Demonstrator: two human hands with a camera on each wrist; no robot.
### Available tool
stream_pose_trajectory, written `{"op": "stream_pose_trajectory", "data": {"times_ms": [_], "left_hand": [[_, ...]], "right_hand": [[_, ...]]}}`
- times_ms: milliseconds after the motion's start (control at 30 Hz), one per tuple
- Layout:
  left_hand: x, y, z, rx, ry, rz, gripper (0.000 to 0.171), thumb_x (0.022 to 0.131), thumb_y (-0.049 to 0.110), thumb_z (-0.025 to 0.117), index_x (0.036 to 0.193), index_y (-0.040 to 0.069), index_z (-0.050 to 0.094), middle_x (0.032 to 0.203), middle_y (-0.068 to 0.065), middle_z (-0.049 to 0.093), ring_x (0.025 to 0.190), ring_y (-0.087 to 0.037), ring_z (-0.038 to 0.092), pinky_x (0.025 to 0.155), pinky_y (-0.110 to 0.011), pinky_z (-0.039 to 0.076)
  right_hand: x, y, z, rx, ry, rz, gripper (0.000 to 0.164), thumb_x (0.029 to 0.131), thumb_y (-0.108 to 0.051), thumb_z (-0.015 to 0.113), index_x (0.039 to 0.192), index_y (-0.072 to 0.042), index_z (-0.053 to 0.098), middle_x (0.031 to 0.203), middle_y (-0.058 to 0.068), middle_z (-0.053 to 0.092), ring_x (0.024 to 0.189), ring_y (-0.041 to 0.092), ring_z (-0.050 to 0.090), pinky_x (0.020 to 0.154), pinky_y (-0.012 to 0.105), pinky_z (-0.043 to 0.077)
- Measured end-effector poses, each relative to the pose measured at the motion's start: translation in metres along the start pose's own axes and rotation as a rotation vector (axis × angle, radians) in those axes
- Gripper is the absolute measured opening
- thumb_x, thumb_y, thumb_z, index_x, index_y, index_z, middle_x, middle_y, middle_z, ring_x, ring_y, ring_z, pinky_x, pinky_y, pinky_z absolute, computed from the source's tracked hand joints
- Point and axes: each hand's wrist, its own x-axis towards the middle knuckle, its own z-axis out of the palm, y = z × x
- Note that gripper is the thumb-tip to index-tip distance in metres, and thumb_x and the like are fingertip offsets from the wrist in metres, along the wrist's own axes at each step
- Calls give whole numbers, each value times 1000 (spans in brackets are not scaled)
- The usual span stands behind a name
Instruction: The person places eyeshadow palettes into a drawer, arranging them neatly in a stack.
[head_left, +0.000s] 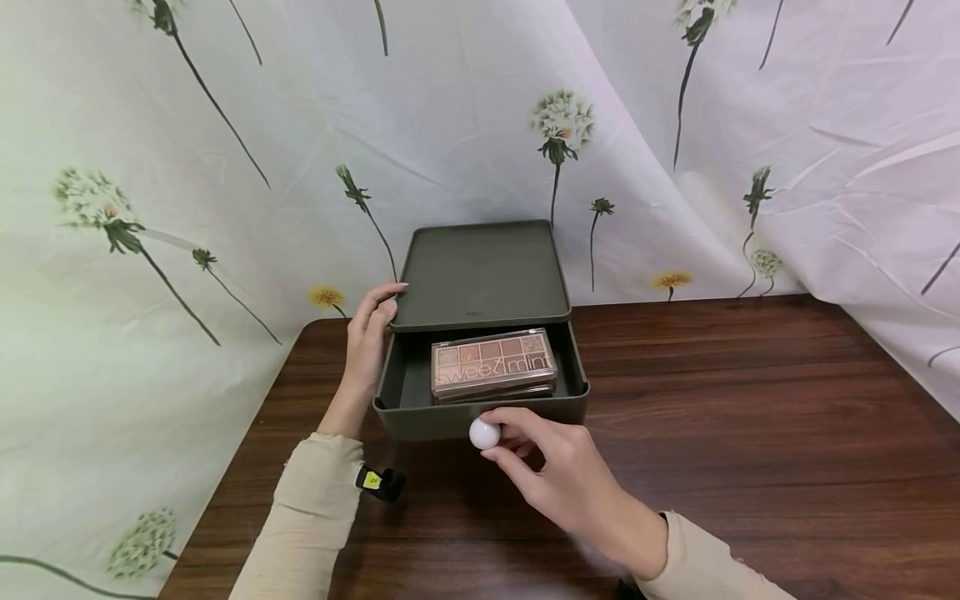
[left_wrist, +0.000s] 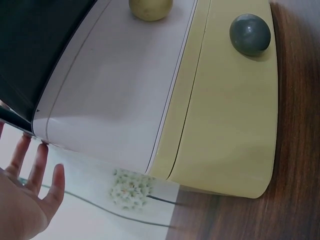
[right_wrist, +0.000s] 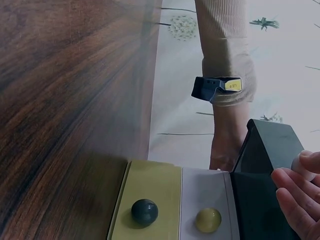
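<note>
My right hand [head_left: 562,467] pinches the round white knob [head_left: 483,432] of a dark green drawer [head_left: 420,427] between thumb and index finger. This top drawer stands pulled out, and eyeshadow palettes [head_left: 491,367] in clear-lidded cases lie stacked inside it. Over its back part is the flat dark green top [head_left: 480,275] of the drawer unit. My left hand [head_left: 367,333] rests against the unit's left side, fingertips at the top's edge. From the left wrist, its fingers [left_wrist: 37,167] look extended along that side.
Below are a white drawer [left_wrist: 115,90] with a yellow knob [left_wrist: 151,7] and a yellow drawer [left_wrist: 225,120] with a grey-green knob [left_wrist: 250,35]. The unit stands on a dark wooden table [head_left: 750,417]. A dandelion-print cloth [head_left: 465,108] hangs behind and at both sides.
</note>
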Motion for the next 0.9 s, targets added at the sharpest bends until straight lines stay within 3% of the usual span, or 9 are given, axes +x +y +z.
{"op": "stream_pose_trajectory", "data": {"times_ms": [400, 700, 900], "left_hand": [[2, 1, 1, -47, 0, -8, 38, 102, 20, 44, 130, -1, 59, 135, -5, 53, 103, -14, 54, 87, -28, 41], [1, 2, 0, -21, 6, -43, 38, 101, 21, 43, 130, 3, 60, 135, -3, 52, 101, -14, 52, 87, -33, 37], [0, 1, 0, -45, 3, -58, 35, 101, 22, 45, 127, 7, 62, 124, 2, 56, 92, -11, 53, 81, -29, 39]], "right_hand": [[8, 14, 1, -29, 8, 42, 42, 81, 1, 78, 119, -7, 63, 93, 1, 74, 79, 6, 69, 68, 14, 51], [15, 24, 4, -50, 7, 84, 39, 84, -1, 77, 120, -8, 63, 95, 1, 73, 81, 7, 69, 69, 21, 55], [21, 33, 9, -99, 37, 66, 39, 83, -3, 79, 119, -7, 64, 91, 0, 73, 80, 7, 68, 68, 21, 54]]}}
